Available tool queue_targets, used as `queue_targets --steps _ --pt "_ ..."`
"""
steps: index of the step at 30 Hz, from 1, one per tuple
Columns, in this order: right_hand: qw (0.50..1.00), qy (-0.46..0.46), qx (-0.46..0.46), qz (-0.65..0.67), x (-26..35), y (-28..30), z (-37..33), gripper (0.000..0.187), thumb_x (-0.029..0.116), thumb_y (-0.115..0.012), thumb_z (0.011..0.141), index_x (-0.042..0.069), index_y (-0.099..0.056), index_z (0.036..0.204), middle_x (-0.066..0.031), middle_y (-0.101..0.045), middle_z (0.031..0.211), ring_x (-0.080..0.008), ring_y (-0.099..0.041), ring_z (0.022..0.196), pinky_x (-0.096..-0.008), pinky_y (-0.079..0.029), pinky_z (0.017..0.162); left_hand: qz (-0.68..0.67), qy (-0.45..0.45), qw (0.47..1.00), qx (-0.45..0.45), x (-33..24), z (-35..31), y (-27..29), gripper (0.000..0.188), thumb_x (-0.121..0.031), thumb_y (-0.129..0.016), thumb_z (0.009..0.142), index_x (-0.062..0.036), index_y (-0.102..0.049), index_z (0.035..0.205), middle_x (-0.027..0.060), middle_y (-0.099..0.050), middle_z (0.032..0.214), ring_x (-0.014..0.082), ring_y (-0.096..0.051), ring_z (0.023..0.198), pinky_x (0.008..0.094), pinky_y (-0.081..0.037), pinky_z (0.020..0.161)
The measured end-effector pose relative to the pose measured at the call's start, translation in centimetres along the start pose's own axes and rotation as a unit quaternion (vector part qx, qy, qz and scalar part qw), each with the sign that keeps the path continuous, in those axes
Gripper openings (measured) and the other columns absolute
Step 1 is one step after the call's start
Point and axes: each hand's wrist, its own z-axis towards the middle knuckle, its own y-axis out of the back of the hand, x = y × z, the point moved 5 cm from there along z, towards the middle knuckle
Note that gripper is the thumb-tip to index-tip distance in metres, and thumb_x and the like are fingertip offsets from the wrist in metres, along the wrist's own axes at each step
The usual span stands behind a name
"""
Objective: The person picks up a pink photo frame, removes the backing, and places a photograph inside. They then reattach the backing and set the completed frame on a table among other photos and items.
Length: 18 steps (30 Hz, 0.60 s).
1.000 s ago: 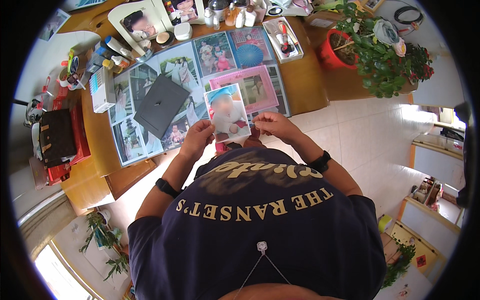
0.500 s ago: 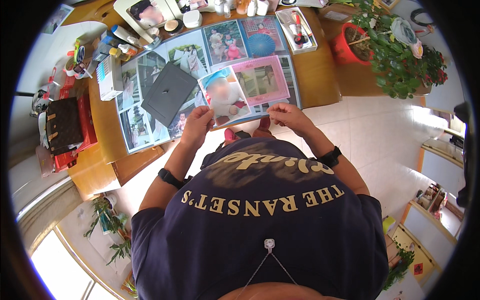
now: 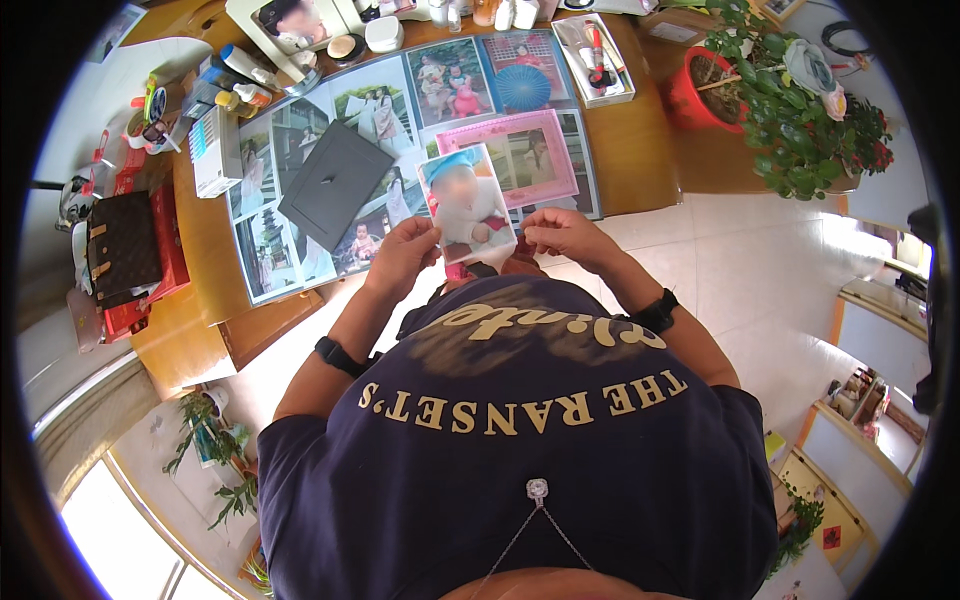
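While the left hand (image 3: pixel 405 250) pinches the near left edge of a photo print (image 3: pixel 468 205) between thumb and fingers, the right hand (image 3: pixel 570 238) sits at the print's near right corner, its thumb and forefinger drawn together; whether they close on the corner I cannot tell. The print, showing a person in a blue hat, is held up between the two hands in front of the desk's near edge, tilted slightly to the left. Each wrist carries a dark band, one on the left (image 3: pixel 338 355) and one on the right (image 3: pixel 655 312).

Just beyond the print, partly covered by it in this view, lies a pink frame (image 3: pixel 563 155). To the left, a dark grey panel (image 3: pixel 335 190) lies at a slant. Both rest on a photo-covered sheet (image 3: pixel 447 85) spread over the wooden desk (image 3: pixel 640 170).

At the sheet's far right corner stands an open white box (image 3: pixel 612 99) with a red-handled tool (image 3: pixel 598 52) inside. A photo stand (image 3: pixel 345 22) is at the far left, and a brown handbag (image 3: pixel 125 245) is left of the desk. Far right, a leafy plant (image 3: pixel 800 135) grows beside a red pot (image 3: pixel 685 92).
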Motion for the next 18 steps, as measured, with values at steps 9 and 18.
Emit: queue_targets --steps 9,18 --pt "0.999 -0.034 0.024 -0.006 -0.9 -0.5 0.4 0.022 0.015 -0.066 0.086 0.001 -0.063 0.102 -0.0014 -0.062 0.088 -0.0086 -0.056 0.078 -0.0233 -0.047 0.07 -0.062 -0.031 0.994 -0.078 0.6 -0.6 2.0 0.005 -0.011 -0.06 0.091 -0.0085 -0.057 0.094 -0.0006 -0.058 0.075 0.009 -0.055 0.062 0.0221 -0.046 0.059" --pt "0.998 -0.036 0.042 -0.018 -0.8 -0.7 0.7 0.028 0.025 -0.064 0.088 0.005 -0.061 0.107 0.0004 -0.062 0.091 -0.0069 -0.055 0.076 -0.0208 -0.043 0.067 -0.017 -0.04 0.997 -0.056 1.1 -0.2 1.7 0.014 -0.014 -0.061 0.09 -0.0054 -0.055 0.1 0.0045 -0.06 0.08 0.0117 -0.058 0.067 0.0253 -0.048 0.061"
